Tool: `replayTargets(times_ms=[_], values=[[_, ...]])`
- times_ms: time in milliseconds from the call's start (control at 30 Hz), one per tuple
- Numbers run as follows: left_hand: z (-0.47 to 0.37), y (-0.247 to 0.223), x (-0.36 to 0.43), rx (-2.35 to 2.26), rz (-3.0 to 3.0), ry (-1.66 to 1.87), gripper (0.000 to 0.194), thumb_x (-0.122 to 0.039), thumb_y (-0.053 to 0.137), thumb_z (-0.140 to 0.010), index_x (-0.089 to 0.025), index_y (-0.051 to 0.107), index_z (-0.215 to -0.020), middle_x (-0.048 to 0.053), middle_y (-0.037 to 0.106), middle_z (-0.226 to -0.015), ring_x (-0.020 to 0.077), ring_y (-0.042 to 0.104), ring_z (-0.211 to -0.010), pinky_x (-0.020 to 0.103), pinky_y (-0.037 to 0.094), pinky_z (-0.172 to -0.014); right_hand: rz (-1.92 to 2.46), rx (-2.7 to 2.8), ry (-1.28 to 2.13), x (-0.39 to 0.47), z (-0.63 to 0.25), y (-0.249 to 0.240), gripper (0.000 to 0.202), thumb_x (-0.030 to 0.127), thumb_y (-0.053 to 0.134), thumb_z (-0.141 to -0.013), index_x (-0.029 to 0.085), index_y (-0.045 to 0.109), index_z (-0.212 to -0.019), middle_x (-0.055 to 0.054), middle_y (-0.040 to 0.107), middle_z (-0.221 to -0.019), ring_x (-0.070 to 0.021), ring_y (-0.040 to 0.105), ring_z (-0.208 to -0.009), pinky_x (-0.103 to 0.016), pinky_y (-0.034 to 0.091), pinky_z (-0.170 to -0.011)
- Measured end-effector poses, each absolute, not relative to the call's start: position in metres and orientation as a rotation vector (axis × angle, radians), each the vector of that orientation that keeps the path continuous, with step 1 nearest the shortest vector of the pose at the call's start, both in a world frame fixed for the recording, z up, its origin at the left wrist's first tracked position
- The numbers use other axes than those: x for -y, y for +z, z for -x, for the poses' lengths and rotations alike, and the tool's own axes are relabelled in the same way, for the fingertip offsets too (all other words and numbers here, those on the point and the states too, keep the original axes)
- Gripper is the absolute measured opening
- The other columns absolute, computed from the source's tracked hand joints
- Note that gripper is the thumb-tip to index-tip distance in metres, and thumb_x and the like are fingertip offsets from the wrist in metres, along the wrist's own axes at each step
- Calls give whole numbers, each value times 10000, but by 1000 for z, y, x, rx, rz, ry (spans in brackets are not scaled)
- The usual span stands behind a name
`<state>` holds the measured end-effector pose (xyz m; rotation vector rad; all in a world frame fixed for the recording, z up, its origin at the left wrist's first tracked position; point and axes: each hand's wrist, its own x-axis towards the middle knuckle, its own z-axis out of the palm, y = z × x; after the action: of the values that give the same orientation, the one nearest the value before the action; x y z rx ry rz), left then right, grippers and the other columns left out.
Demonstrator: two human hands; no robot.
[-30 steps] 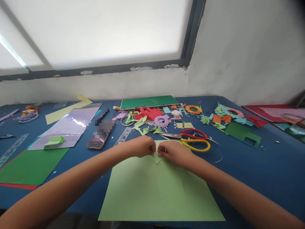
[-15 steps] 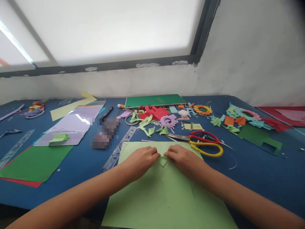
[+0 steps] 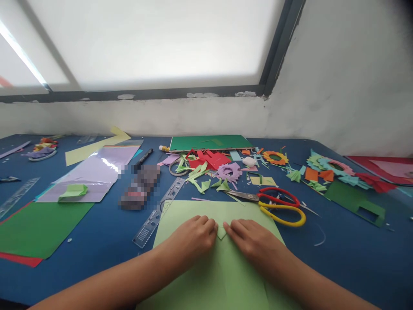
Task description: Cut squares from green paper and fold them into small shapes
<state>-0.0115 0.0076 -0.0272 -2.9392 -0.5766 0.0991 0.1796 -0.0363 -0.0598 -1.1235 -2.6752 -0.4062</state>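
Note:
A small folded piece of light green paper (image 3: 221,233) lies between my hands, its pointed corner toward me. My left hand (image 3: 197,236) has its fingers curled and pressed together at the piece's left edge. From the other side, my right hand (image 3: 248,237) pinches at the right edge, fingers closed. Much of the piece is hidden under the fingertips. Both hands rest over a large light green sheet (image 3: 232,280). Scissors (image 3: 280,209) with one red and one yellow handle lie beyond my right hand, and a clear ruler (image 3: 158,217) lies beside the sheet's left edge.
Paper scraps (image 3: 209,159) and a purple paper ring (image 3: 228,171) are heaped beyond the sheet. A green board (image 3: 209,142) lies behind them. To the left are a black pen (image 3: 143,159), a plastic-covered lilac sheet (image 3: 97,172) and dark green paper (image 3: 48,228). Paper rosettes (image 3: 335,161) sit right.
Both hands have come slightly nearer to me over the large sheet, still at the small folded piece. The whole view has shifted a little, so the table appears lower.

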Motion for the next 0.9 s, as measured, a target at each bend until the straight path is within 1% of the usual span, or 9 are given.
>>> replayTargets(times_ms=[133, 267, 333, 400, 500, 567, 633, 733, 900], values=[[14, -32, -1, 696, 2979, 70, 217, -94, 529, -832, -47, 564, -1041, 97, 600, -879, 217, 556, -758, 325, 489, -670, 1203, 2629, -307, 45, -183, -64, 410, -10, 487, -722, 33, 565, -1122, -141, 628, -931, -253, 577, -819, -360, 481, -723], [11, -30, -1, 852, 3031, 87, 203, -76, 481, -835, -72, 573, -1016, 104, 602, -889, 234, 569, -772, 348, 485, -677, 1398, 2607, -22, 44, -181, -55, 325, 61, 501, -788, 106, 604, -1093, -119, 627, -941, -247, 577, -838, -360, 454, -738], [5, -24, -5, 989, 3091, 142, 159, -72, 472, -831, -107, 616, -886, 91, 606, -834, 237, 577, -762, 346, 473, -682, 1604, 2573, 196, 36, -175, -44, 236, 116, 466, -849, 139, 647, -999, -108, 625, -906, -235, 577, -817, -345, 429, -724], [-1, -19, -12, 1136, 3130, 164, 172, -72, 482, -817, -125, 635, -761, 87, 611, -778, 238, 589, -753, 333, 459, -688, 1764, 2504, 388, 24, -170, -32, 205, 166, 476, -867, 145, 673, -816, -98, 627, -849, -222, 581, -799, -310, 405, -690], [-7, -14, -23, 1279, 3147, 138, 157, -71, 518, -773, -135, 649, -715, 82, 626, -765, 224, 603, -728, 294, 446, -657, 1816, 2443, 500, 6, -165, -21, 90, 147, 574, -789, 163, 662, -796, -58, 645, -798, -197, 590, -762, -252, 369, -607], [-8, -14, -29, 1353, 3180, 103, 143, -85, 535, -759, -157, 658, -773, 63, 643, -795, 206, 607, -737, 263, 436, -646, 1819, 2417, 588, -1, -164, -18, 105, 145, 618, -736, 175, 656, -829, -30, 650, -747, -179, 588, -714, -229, 338, -556], [-6, -15, -33, 1417, 3226, 72, 153, -119, 563, -750, -183, 653, -856, 39, 659, -810, 192, 606, -753, 239, 423, -633, 1800, 2403, 674, -3, -165, -17, 94, 149, 629, -708, 180, 652, -793, -11, 645, -703, -161, 577, -668, -218, 311, -523], [-2, -15, -36, 1481, 3316, 71, 161, -172, 611, -716, -196, 656, -869, 19, 674, -789, 178, 601, -722, 215, 393, -579, 1751, 2387, 775, 1, -166, -16, 61, 139, 595, -703, 184, 637, -708, 3, 631, -681, -142, 556, -645, -211, 296, -513], [2, -14, -36, 1484, 3479, 9, 141, -158, 581, -670, -179, 662, -783, 15, 658, -754, 152, 562, -663, 205, 353, -543, 1686, 2325, 827, 8, -168, -18, 69, 134, 538, -720, 177, 592, -719, -9, 611, -724, -148, 530, -670, -221, 308, -544]])
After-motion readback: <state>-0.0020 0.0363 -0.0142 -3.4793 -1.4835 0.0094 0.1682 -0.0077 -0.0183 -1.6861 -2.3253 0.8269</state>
